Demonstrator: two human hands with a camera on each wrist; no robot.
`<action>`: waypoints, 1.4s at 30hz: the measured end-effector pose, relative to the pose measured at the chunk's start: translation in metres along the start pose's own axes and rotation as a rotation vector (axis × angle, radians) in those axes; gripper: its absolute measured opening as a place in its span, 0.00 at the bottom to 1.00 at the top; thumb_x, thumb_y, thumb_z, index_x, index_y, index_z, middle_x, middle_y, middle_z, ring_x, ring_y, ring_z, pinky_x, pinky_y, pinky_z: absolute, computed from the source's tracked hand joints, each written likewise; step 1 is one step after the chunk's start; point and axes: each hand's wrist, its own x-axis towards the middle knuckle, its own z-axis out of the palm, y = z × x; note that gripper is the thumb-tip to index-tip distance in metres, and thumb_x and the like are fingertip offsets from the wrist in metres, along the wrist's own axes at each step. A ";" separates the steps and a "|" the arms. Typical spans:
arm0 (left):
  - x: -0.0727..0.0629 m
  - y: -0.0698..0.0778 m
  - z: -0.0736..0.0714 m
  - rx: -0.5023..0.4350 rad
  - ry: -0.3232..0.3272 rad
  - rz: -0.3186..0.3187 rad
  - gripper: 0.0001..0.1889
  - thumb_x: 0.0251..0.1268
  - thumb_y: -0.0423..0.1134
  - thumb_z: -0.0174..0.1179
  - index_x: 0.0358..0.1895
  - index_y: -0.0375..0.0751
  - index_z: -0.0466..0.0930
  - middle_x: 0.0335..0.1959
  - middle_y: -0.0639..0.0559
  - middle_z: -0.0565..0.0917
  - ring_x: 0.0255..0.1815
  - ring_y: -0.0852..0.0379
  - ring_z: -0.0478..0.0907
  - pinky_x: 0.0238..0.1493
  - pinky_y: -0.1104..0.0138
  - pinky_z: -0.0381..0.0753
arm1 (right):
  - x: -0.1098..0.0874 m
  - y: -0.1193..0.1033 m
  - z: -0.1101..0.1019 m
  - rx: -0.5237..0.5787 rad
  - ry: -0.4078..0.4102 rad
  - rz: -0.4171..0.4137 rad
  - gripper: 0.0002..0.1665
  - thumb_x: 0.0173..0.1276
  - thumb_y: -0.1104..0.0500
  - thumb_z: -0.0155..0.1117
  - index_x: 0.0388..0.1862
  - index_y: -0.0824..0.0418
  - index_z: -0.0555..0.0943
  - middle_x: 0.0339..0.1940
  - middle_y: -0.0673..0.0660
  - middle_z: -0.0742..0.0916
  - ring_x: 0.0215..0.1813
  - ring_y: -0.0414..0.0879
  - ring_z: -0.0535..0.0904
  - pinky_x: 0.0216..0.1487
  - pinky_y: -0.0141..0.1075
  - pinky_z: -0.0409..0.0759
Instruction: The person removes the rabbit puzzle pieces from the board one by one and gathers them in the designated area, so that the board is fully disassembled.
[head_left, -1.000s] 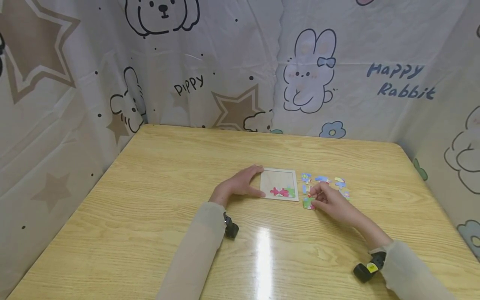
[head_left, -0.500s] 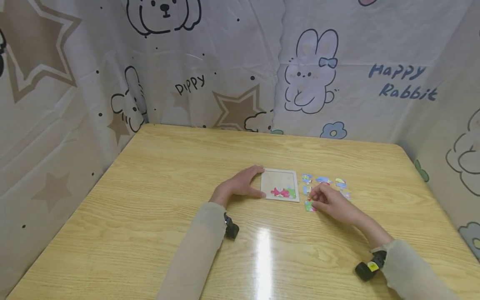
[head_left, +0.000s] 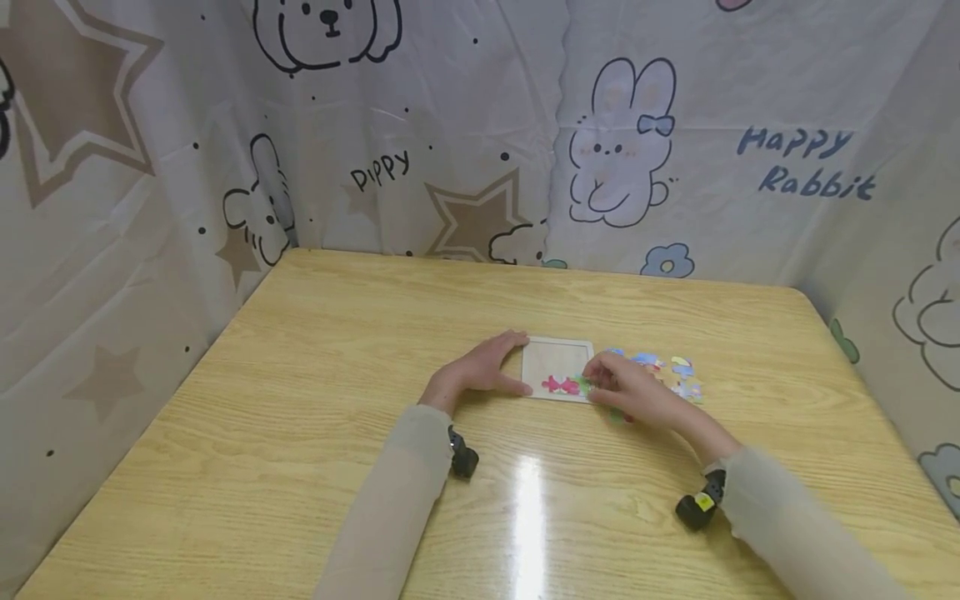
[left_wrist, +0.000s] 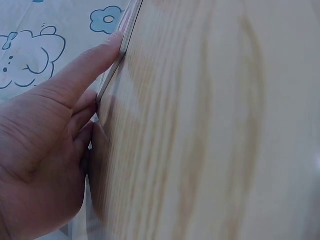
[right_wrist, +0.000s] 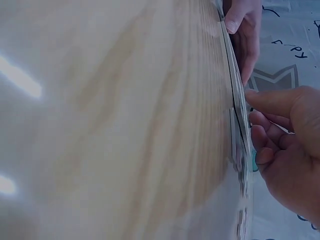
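Observation:
A square wooden puzzle tray [head_left: 555,343] lies flat on the table in the head view. Pink jigsaw pieces [head_left: 558,385] sit along its near side, a partly covered green one beside them in the near right corner. My left hand [head_left: 483,367] steadies the tray's left side, thumb and fingers spread along the edge; the left wrist view shows its thumb on the rim. Over the tray's right edge, my right hand [head_left: 630,387] pinches a small, mostly hidden jigsaw piece between thumb and fingers, beside the green corner.
Several loose blue and yellow jigsaw pieces [head_left: 682,367] lie to the right of the tray, partly behind the right hand. A green and pink piece [head_left: 621,415] lies under that hand. A printed curtain [head_left: 465,125] stands behind the wooden table [head_left: 360,333].
My right hand has moved left from the loose pieces to the tray's right edge. The left hand stays at the tray's left side.

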 end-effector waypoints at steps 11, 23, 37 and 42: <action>0.002 -0.001 0.001 0.002 0.001 -0.004 0.47 0.58 0.53 0.69 0.77 0.46 0.54 0.80 0.49 0.54 0.82 0.50 0.48 0.82 0.56 0.49 | 0.034 -0.005 0.007 -0.006 -0.121 -0.067 0.14 0.70 0.63 0.61 0.53 0.64 0.76 0.50 0.61 0.81 0.46 0.47 0.75 0.47 0.34 0.77; 0.001 -0.002 0.000 0.016 -0.002 0.015 0.46 0.58 0.51 0.69 0.77 0.45 0.54 0.80 0.48 0.54 0.82 0.49 0.48 0.83 0.56 0.49 | 0.039 -0.012 0.007 0.021 -0.255 -0.054 0.13 0.73 0.66 0.54 0.55 0.66 0.70 0.54 0.65 0.75 0.51 0.48 0.71 0.52 0.32 0.74; 0.000 0.000 0.000 0.015 -0.001 -0.002 0.46 0.58 0.52 0.69 0.77 0.47 0.54 0.81 0.49 0.53 0.82 0.49 0.46 0.83 0.56 0.48 | 0.035 -0.018 0.017 -0.056 -0.084 -0.165 0.10 0.69 0.73 0.54 0.48 0.66 0.71 0.44 0.59 0.77 0.45 0.45 0.73 0.47 0.32 0.78; 0.001 -0.001 0.000 0.016 0.000 -0.003 0.46 0.58 0.52 0.69 0.77 0.48 0.54 0.81 0.51 0.54 0.82 0.50 0.46 0.83 0.56 0.48 | 0.034 -0.023 0.017 -0.104 -0.052 -0.206 0.11 0.69 0.74 0.54 0.46 0.64 0.72 0.43 0.58 0.78 0.48 0.49 0.78 0.51 0.40 0.81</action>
